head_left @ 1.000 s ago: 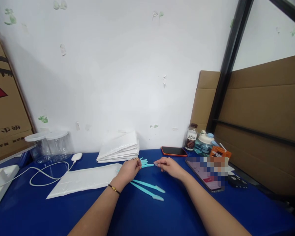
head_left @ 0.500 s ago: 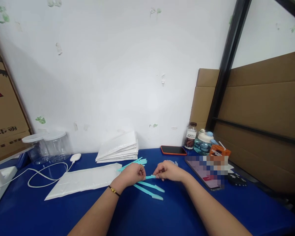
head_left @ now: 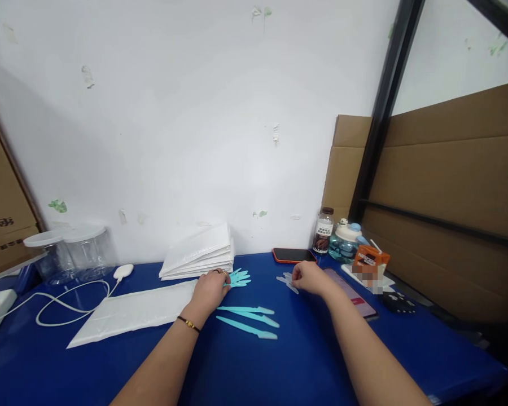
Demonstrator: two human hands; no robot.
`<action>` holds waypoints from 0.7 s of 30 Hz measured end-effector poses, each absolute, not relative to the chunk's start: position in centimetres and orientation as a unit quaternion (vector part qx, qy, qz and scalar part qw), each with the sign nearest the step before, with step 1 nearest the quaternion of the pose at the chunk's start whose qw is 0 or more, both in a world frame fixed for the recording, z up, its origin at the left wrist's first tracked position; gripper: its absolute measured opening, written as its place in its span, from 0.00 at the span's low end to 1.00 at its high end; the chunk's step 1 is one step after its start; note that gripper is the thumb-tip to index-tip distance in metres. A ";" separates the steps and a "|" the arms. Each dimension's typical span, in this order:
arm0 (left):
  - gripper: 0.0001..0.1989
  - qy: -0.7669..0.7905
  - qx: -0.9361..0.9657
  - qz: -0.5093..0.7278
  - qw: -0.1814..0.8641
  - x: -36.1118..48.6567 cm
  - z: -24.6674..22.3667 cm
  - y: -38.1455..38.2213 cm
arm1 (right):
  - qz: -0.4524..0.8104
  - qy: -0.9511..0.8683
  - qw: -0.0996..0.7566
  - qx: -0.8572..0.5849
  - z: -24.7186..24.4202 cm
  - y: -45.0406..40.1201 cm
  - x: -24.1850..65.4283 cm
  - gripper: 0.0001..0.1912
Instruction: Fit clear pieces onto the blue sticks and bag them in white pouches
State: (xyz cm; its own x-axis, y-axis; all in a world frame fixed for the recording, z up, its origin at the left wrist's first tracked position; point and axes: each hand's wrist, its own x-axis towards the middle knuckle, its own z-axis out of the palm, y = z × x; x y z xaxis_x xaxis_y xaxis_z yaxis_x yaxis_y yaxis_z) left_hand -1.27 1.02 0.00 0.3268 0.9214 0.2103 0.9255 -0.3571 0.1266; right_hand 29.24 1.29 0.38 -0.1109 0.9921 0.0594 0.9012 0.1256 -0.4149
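My left hand (head_left: 212, 286) reaches to a bunch of turquoise eyebrow razors (head_left: 240, 277), its fingers closed on the near ends, which they partly hide. My right hand (head_left: 310, 277) is to the right, thumb and fingers pinched at a small pile of translucent blade caps (head_left: 287, 280). How many caps its fingertips hold is hidden. Three more turquoise razors (head_left: 248, 327) lie side by side in front of the hands, their pale blade ends pointing right.
A white padded mailer (head_left: 131, 313) lies flat at left, with a stack of mailers (head_left: 198, 256) behind it. An orange-edged phone (head_left: 294, 255), a brown-capped bottle (head_left: 323, 231), a blue water bottle (head_left: 344, 245) and an orange drink carton (head_left: 370, 259) stand or lie at right. Clear jars (head_left: 87, 256) stand back left.
The razor that was between my hands now lies with the two others on the table. My left hand has moved back to the bunch, my right hand rightward to the caps. The view has shifted slightly.
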 end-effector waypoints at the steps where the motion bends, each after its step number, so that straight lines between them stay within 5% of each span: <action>1: 0.06 -0.569 -0.813 -0.124 0.007 -1.2 0.1 1.0 | 0.134 -0.728 0.150 -0.655 0.1 1.3 29.0 0.02; 11: 0.05 -0.556 -0.817 -0.149 -0.031 -0.3 1.0 0.3 | 0.059 -0.813 0.133 -0.563 0.0 0.3 25.5 0.05; 21: 0.03 -0.522 -0.835 -0.142 -0.099 0.7 0.3 0.1 | 0.177 -0.838 0.213 -0.470 -0.3 0.2 25.3 0.08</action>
